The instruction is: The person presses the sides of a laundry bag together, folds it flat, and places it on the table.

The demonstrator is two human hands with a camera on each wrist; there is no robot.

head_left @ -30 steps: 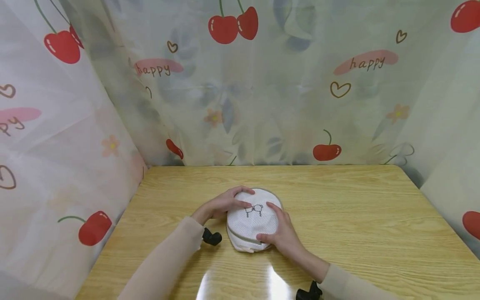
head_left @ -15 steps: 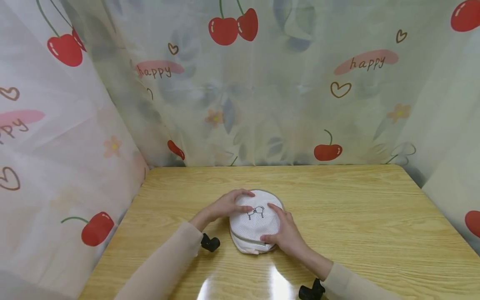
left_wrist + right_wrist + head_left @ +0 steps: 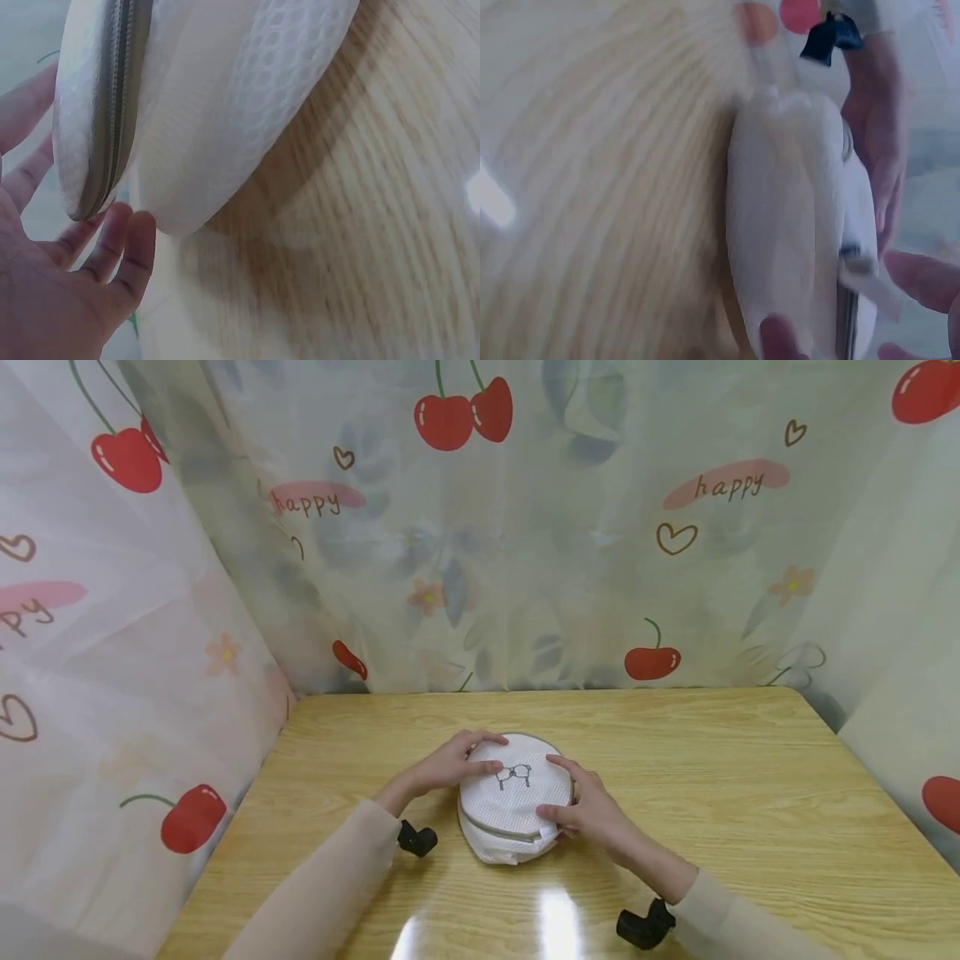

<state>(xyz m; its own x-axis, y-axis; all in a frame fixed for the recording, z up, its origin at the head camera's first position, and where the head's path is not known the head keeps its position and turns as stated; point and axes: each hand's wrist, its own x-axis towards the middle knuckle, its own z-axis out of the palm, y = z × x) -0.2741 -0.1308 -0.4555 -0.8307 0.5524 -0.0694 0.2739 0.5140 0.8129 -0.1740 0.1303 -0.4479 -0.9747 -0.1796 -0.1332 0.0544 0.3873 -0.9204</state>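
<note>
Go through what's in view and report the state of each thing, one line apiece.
Mesh bag: bulging, printed face up.
Zipper: looks closed along the stretch in the left wrist view; the rest unclear.
Left hand: holding the bag's left side.
Right hand: holding its right side.
Table: shiny, with bright reflections.
Curtain: hanging, slightly creased.

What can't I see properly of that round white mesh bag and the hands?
- Inside of the round white mesh bag: its fabric hides it in every view.
- Bag's underside: head view, hidden by the bag's own top.
- Small white tag by the zipper: right wrist view, too blurred for any writing.
- Bare right hand: right wrist view, edges cut it off.
</note>
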